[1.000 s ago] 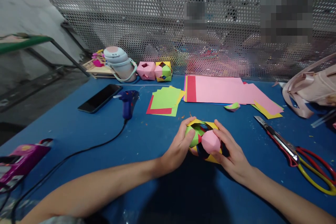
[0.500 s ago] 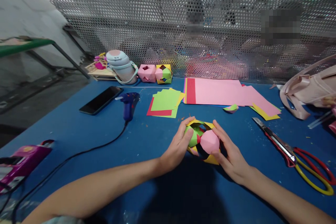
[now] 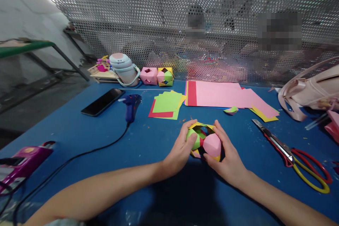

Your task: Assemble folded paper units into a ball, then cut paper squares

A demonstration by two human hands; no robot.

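Between my two hands is a folded paper ball (image 3: 212, 143) in pink, green, yellow and red, with openings through its sides. My left hand (image 3: 181, 150) grips its green left side, thumb in front and fingers behind. On the pink right side, my right hand (image 3: 229, 157) has its fingers along the top edge and its thumb at the lower front. The ball's far side is hidden. Beyond it lie a small curled green and pink paper piece (image 3: 231, 111) and a stack of green, yellow and red paper squares (image 3: 168, 103).
A blue glue gun (image 3: 130, 107) with a black cord and a phone (image 3: 103, 101) lie left. Scissors (image 3: 309, 169) and a utility knife (image 3: 275, 143) lie right. Behind are pink sheets (image 3: 218, 93), two paper cubes (image 3: 149, 76), a bottle (image 3: 124, 70) and a bag (image 3: 312, 86).
My right thumb has shifted left along the ball's lower front, and the ball has turned slightly. Both hands still hold it. The view has shifted a little.
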